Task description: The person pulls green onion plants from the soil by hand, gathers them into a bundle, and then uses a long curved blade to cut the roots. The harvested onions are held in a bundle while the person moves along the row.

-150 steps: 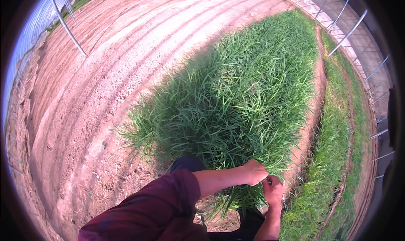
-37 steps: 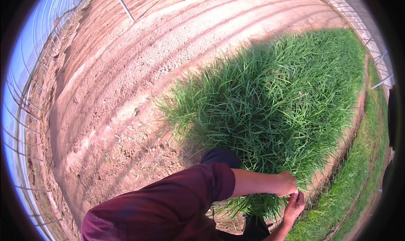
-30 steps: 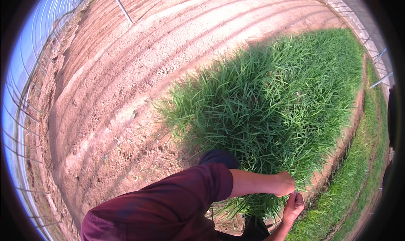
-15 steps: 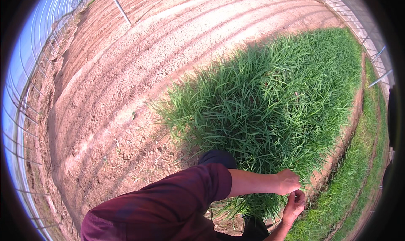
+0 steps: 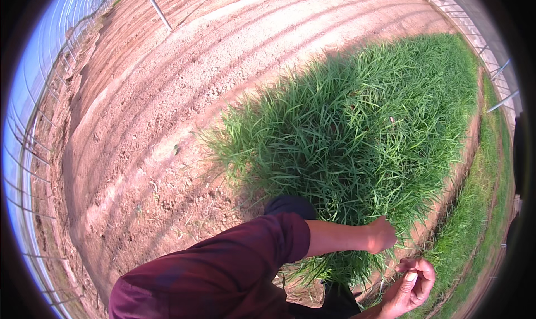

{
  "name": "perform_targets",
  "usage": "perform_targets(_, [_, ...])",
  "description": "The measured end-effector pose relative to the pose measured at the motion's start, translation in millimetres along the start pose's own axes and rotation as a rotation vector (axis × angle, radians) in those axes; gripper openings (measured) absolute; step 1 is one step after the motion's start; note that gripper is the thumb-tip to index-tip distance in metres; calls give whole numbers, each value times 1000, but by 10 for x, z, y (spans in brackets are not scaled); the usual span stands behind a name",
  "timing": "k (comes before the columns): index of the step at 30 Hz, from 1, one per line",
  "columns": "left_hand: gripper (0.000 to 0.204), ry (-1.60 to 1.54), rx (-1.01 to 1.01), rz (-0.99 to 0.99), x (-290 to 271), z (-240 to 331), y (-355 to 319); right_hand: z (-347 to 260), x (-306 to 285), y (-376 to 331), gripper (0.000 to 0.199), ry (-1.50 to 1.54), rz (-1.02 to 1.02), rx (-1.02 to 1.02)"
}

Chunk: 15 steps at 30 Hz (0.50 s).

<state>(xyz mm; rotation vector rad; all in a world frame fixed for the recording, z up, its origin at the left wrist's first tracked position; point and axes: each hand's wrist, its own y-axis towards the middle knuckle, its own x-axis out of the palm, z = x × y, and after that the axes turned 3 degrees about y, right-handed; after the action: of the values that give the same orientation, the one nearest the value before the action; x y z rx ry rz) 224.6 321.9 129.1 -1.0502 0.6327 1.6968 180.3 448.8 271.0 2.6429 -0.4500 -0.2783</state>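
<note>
Out over the dense patch of long green grass-like leaves (image 5: 346,129) reaches my left arm in a rolled-up maroon sleeve. My left hand (image 5: 382,234) is closed in a fist at the patch's near right side, its fingers turned away; what it holds, if anything, is hidden. Lower and to the right is my right hand (image 5: 414,284), its fingers loosely curled and the thumb apart from them. Nothing shows between that thumb and fingers. The two hands are apart, with leaves just beside the left one.
Pale, dry soil (image 5: 167,107) with curved shadow stripes spreads to the left and far side. A strip of lower green growth (image 5: 474,229) runs along the right beyond a bare soil edge. A metal post (image 5: 156,7) stands far left; frame hoops curve along the left rim.
My hands were together at the fingertips and have separated. The right hand moved right and towards me, its fingers loosening; the left hand stayed nearly in place and turned into a fist.
</note>
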Motion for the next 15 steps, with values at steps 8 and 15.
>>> perform_targets(8, [10,-13,39,-46,57,-67,13,-1078,398,59,26,376,-173,-360])
perform_targets(15, [11,0,97,-70,77,-34,16,-925,494,176,25,433,-163,-351])
